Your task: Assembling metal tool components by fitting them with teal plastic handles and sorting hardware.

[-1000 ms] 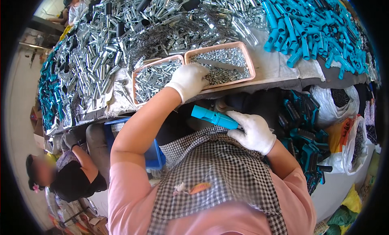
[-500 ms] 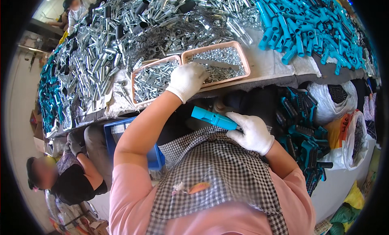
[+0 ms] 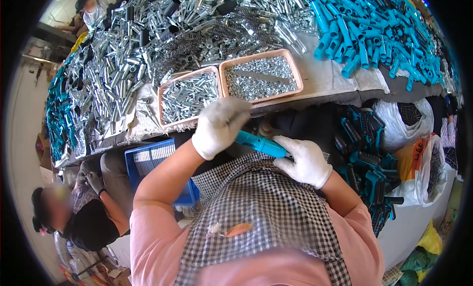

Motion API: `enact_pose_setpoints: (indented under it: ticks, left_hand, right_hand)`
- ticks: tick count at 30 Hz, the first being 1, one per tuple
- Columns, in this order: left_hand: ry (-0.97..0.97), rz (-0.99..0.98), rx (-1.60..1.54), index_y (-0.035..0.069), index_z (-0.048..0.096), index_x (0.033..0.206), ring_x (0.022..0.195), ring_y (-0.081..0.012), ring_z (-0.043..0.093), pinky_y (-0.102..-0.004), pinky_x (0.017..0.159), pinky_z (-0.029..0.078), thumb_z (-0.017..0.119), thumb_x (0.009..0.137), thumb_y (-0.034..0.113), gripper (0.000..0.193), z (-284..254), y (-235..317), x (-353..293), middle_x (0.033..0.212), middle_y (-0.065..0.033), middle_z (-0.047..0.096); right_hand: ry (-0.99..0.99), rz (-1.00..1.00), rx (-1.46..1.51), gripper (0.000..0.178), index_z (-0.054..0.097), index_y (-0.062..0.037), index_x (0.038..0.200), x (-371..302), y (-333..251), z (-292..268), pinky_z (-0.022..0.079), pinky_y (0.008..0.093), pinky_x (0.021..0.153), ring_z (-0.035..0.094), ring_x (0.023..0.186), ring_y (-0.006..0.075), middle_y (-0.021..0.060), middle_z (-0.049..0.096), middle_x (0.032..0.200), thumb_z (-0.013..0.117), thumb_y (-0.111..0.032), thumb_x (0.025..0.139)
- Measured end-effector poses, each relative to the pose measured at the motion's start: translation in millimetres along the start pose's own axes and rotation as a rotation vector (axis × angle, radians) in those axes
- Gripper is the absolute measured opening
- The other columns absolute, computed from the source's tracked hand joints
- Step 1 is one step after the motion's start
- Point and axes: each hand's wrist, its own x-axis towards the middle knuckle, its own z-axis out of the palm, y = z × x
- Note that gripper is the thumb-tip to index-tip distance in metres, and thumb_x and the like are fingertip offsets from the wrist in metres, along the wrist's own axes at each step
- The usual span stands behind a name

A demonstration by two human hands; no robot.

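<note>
My right hand (image 3: 306,164), in a white knit glove, grips a teal tubular plastic part (image 3: 261,144) by its right end, in front of my apron. The part lies nearly level, tilted up toward its left end. My left hand (image 3: 217,128), also gloved, is over that left end and hides it. Its fingers are curled together and blurred; whatever they hold cannot be made out. Just beyond stand two pink trays side by side: the left tray (image 3: 161,106) has small metal pins, the right tray (image 3: 299,81) tiny shiny metal pieces and a flat metal strip (image 3: 261,76).
Heaped metal tubes (image 3: 113,74) and dark springs (image 3: 187,49) cover the table's left and middle. Teal plastic tubes (image 3: 354,39) are piled at the right. Below are black-and-teal parts (image 3: 367,158), a white sack (image 3: 406,123) and a blue crate (image 3: 130,163). A co-worker (image 3: 91,217) sits at left.
My left hand has come back from the right tray toward me, to the left end of the teal part. My right hand holds the part almost still.
</note>
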Motion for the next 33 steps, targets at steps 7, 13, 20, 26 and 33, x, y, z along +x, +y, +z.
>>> enact_pose_setpoints:
  ticks: [7, 13, 20, 26, 33]
  left_hand:
    - [-0.286, 0.275, -0.161, 0.006, 0.071, 0.088, 0.096, -0.0325, 0.065, -0.0416, 0.084, 0.053, 0.084, 0.067, 0.012, 0.025, 3, 11, -12, 0.096, -0.0094, 0.071]
    - [-0.303, 0.086, -0.189, 0.006, 0.072, 0.082, 0.086, -0.0301, 0.067, -0.0409, 0.079, 0.054, 0.079, 0.072, 0.015, 0.015, 1, 9, -26, 0.097, -0.0106, 0.072]
    - [-0.346, 0.214, 0.066, 0.004, 0.069, 0.091, 0.080, -0.0298, 0.066, -0.0411, 0.072, 0.054, 0.076, 0.075, 0.018, 0.023, 2, 14, -30, 0.091, -0.0102, 0.068]
    - [-0.479, 0.101, -0.094, 0.001, 0.073, 0.093, 0.086, -0.0318, 0.068, -0.0392, 0.077, 0.055, 0.077, 0.075, 0.012, 0.021, -5, 16, -40, 0.098, -0.0157, 0.071]
    - [-0.476, -0.448, -0.341, -0.001, 0.076, 0.086, 0.087, -0.0260, 0.070, -0.0336, 0.082, 0.056, 0.078, 0.073, 0.006, 0.015, -12, 22, -36, 0.095, -0.0156, 0.073]
  right_hand:
    - [-0.113, 0.054, 0.014, 0.047, 0.062, -0.0056, 0.118, 6, -9, -4, 0.053, 0.0434, 0.066, 0.068, 0.077, 0.0379, 0.0187, 0.069, 0.088, 0.077, -0.022, 0.076]
    - [-0.107, 0.054, 0.003, 0.047, 0.063, -0.0046, 0.117, 2, -11, -3, 0.053, 0.0432, 0.065, 0.068, 0.076, 0.0380, 0.0187, 0.069, 0.086, 0.079, -0.023, 0.076]
    - [-0.065, 0.015, -0.016, 0.040, 0.063, -0.0092, 0.111, 1, -11, 1, 0.053, 0.0448, 0.061, 0.068, 0.069, 0.0349, 0.0147, 0.068, 0.078, 0.076, -0.028, 0.079]
    - [-0.110, -0.016, 0.016, 0.039, 0.064, -0.0101, 0.111, -5, -4, 12, 0.054, 0.0441, 0.061, 0.068, 0.069, 0.0343, 0.0137, 0.069, 0.078, 0.075, -0.029, 0.079]
    - [-0.208, 0.010, -0.039, 0.045, 0.066, -0.0070, 0.114, 3, -17, 4, 0.055, 0.0407, 0.064, 0.069, 0.074, 0.0339, 0.0153, 0.070, 0.087, 0.079, -0.023, 0.074]
